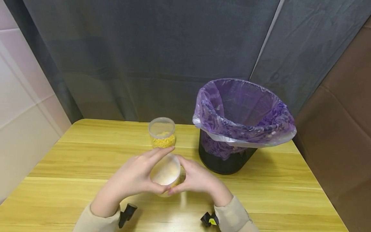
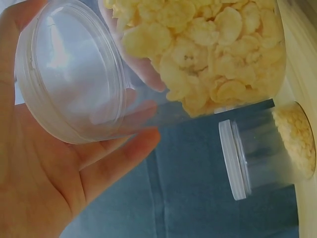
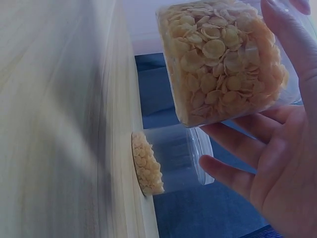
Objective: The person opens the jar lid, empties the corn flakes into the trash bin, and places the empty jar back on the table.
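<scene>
A clear plastic jar (image 3: 223, 59), part filled with yellow flakes, is held between both hands near the middle of the table. It has a pale, translucent lid (image 1: 166, 170) on top. My left hand (image 1: 134, 175) curves round the lid from the left, its thumb at the near side and its fingers at the far side. From the right, my right hand (image 1: 200, 178) grips the upper part of the jar. Both thumbs meet at the front. In the right wrist view the jar's base shows raised off the tabletop.
Behind the hands stands a second clear jar (image 1: 163, 137) with yellow flakes in its lower part. A black mesh bin (image 1: 223, 166) lined with a purple bag (image 1: 249, 133) stands to the right on the wooden table (image 1: 72, 154). A dark grey curtain (image 1: 145, 58) hangs at the back.
</scene>
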Available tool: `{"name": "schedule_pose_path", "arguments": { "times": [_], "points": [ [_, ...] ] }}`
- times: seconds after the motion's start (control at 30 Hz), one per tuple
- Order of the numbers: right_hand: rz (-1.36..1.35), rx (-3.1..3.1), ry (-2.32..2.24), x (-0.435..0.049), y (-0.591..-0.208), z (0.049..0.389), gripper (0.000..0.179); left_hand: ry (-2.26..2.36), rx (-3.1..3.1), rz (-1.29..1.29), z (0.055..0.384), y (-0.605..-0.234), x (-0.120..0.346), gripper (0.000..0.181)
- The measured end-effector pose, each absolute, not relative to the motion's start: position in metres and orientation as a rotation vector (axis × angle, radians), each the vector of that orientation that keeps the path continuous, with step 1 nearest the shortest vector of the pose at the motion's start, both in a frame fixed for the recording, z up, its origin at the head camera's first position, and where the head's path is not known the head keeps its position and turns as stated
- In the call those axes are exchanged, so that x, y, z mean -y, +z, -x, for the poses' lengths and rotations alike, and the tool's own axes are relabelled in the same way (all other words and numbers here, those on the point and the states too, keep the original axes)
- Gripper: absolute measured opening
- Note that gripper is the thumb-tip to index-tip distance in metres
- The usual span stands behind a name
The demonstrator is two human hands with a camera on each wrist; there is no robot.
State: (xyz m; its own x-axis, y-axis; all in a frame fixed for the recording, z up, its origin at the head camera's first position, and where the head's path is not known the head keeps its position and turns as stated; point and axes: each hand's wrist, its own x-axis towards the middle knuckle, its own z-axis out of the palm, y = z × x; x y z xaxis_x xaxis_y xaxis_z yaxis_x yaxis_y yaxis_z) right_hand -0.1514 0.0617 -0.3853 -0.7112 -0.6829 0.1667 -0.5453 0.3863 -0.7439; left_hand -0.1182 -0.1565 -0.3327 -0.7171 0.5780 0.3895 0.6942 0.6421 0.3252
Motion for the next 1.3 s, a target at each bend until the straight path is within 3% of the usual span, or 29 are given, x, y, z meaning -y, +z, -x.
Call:
{"name": "schedule_pose_path", "arguments": {
  "times": [1.0,1.3],
  "points": [
    [1.089,-2.556,-1.155,-0.095,-0.4,0.136,0.1,-0.567,2.447,1.237,0.116,-0.35,0.127,0.092],
    [1.029,-2.577,-1.107,-0.11,-0.411,0.124,0.108,-0.515,2.463,1.304,0.114,-0.362,0.113,0.091]
  ]
}}
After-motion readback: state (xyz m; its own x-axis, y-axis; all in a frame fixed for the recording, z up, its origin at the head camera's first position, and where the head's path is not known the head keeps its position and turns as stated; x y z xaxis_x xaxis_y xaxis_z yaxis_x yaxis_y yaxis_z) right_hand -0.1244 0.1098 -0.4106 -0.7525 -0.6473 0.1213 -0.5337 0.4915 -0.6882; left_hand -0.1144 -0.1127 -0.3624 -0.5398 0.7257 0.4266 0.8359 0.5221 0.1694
